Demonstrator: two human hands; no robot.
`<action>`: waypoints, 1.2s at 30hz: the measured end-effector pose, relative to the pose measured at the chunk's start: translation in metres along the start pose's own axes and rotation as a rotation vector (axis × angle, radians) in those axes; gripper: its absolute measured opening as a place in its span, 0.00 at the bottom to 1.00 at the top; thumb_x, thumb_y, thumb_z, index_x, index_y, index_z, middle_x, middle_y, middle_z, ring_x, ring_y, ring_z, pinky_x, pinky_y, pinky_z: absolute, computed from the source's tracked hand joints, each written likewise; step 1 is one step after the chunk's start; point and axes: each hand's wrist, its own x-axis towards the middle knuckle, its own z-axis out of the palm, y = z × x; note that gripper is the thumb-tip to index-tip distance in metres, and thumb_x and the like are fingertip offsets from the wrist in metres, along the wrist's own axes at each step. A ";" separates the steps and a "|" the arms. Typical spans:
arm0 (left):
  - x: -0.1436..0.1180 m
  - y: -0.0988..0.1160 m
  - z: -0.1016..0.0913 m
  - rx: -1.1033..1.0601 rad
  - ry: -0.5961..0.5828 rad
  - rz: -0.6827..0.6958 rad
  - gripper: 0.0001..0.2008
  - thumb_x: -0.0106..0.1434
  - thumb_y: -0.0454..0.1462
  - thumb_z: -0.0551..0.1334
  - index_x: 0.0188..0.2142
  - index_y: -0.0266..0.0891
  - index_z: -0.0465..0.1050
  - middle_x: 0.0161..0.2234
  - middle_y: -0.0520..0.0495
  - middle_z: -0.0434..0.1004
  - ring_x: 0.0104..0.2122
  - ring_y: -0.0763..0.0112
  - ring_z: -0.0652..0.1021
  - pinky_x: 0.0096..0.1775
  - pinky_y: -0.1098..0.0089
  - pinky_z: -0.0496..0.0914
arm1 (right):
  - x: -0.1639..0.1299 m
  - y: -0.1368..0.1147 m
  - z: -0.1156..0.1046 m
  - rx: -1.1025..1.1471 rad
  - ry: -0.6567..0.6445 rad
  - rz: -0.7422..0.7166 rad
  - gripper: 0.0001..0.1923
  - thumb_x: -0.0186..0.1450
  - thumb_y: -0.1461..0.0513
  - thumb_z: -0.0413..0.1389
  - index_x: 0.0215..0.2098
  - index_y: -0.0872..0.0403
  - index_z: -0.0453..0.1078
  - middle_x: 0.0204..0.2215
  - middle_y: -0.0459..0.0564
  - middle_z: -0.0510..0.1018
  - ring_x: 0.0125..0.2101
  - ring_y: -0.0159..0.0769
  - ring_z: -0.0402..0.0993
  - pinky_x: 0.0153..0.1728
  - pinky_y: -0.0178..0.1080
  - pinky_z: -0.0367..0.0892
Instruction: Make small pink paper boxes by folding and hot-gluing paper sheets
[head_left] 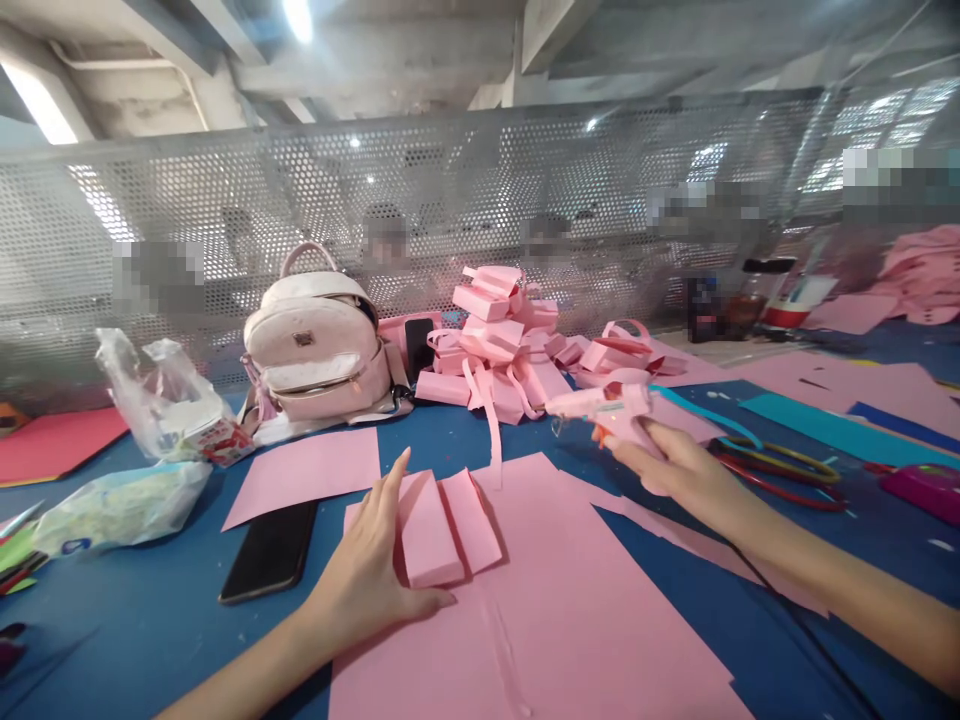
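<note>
While my left hand point(375, 570) lies flat with fingers spread open, it presses on the folded pink paper piece point(442, 530), thumb along its near edge. That piece has raised pleats and sits on the large pink sheet point(570, 620), which lies on the blue counter point(135, 620) right in front of me.

My right hand point(667, 465) has its fingers closed around the pink glue gun point(607, 405), held above the counter, nozzle pointing left, well apart from the folded piece. Its teal cord point(701, 412) trails off to the right.

Around it:
- black phone point(271, 550) face up, just left of my left hand, partly under a smaller pink sheet point(307, 472)
- pale pink backpack point(319, 345) upright at the back, a second phone point(418, 345) standing just beside it
- pile of finished pink paper boxes point(502, 340) with ribbon strips, behind the big sheet
- clear plastic bags point(161, 400) at the left, one holding a small carton
- red-handled scissors point(780, 470) right of the glue gun
- perforated metal screen point(480, 200) along the far edge; people behind it, blurred.
</note>
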 end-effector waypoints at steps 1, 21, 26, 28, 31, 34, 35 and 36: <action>0.000 0.000 0.000 -0.004 0.008 0.002 0.67 0.48 0.44 0.75 0.71 0.51 0.25 0.72 0.35 0.44 0.68 0.40 0.56 0.62 0.38 0.59 | -0.003 -0.009 -0.002 0.022 -0.020 -0.016 0.19 0.66 0.46 0.53 0.36 0.54 0.71 0.30 0.52 0.76 0.32 0.42 0.72 0.28 0.36 0.67; 0.000 0.003 -0.001 0.017 0.120 -0.024 0.68 0.46 0.50 0.76 0.71 0.52 0.27 0.70 0.34 0.51 0.68 0.39 0.57 0.62 0.38 0.57 | -0.015 0.012 0.067 0.414 -0.337 -0.183 0.25 0.68 0.43 0.53 0.27 0.54 0.67 0.11 0.40 0.64 0.15 0.30 0.60 0.21 0.35 0.60; 0.000 0.000 -0.001 0.036 0.154 0.032 0.65 0.50 0.50 0.75 0.71 0.51 0.28 0.70 0.32 0.50 0.68 0.38 0.58 0.62 0.39 0.59 | -0.017 0.008 0.059 0.343 -0.476 -0.116 0.24 0.67 0.43 0.53 0.32 0.56 0.69 0.09 0.39 0.64 0.12 0.29 0.60 0.19 0.34 0.60; 0.000 0.000 0.000 0.044 0.172 0.053 0.64 0.51 0.50 0.74 0.71 0.51 0.27 0.69 0.32 0.51 0.67 0.38 0.58 0.61 0.38 0.59 | -0.017 0.005 0.057 0.287 -0.558 -0.072 0.22 0.66 0.44 0.55 0.35 0.56 0.68 0.10 0.38 0.65 0.11 0.29 0.62 0.17 0.33 0.59; 0.002 0.000 0.000 0.047 0.213 0.064 0.61 0.53 0.50 0.73 0.71 0.51 0.28 0.68 0.32 0.50 0.67 0.38 0.58 0.60 0.38 0.60 | -0.018 -0.001 0.055 0.208 -0.622 -0.081 0.19 0.66 0.47 0.56 0.39 0.56 0.69 0.12 0.38 0.67 0.13 0.31 0.65 0.17 0.32 0.62; 0.002 0.003 -0.001 0.048 0.231 0.061 0.60 0.54 0.50 0.73 0.71 0.50 0.30 0.67 0.33 0.52 0.66 0.40 0.59 0.60 0.39 0.61 | -0.020 -0.006 0.055 0.177 -0.587 -0.089 0.18 0.66 0.49 0.55 0.38 0.56 0.70 0.12 0.38 0.66 0.13 0.31 0.65 0.16 0.32 0.64; 0.002 0.003 -0.001 0.049 0.228 0.060 0.59 0.54 0.50 0.72 0.70 0.50 0.30 0.67 0.33 0.52 0.66 0.40 0.60 0.60 0.39 0.61 | -0.021 -0.007 0.056 0.169 -0.575 -0.090 0.18 0.67 0.49 0.54 0.38 0.56 0.70 0.12 0.38 0.66 0.13 0.31 0.65 0.16 0.32 0.64; 0.002 0.004 -0.001 0.051 0.222 0.060 0.59 0.55 0.50 0.72 0.70 0.50 0.30 0.66 0.34 0.53 0.66 0.41 0.60 0.61 0.39 0.61 | -0.022 -0.007 0.056 0.162 -0.568 -0.094 0.18 0.67 0.49 0.53 0.38 0.57 0.71 0.12 0.38 0.66 0.13 0.31 0.65 0.17 0.32 0.64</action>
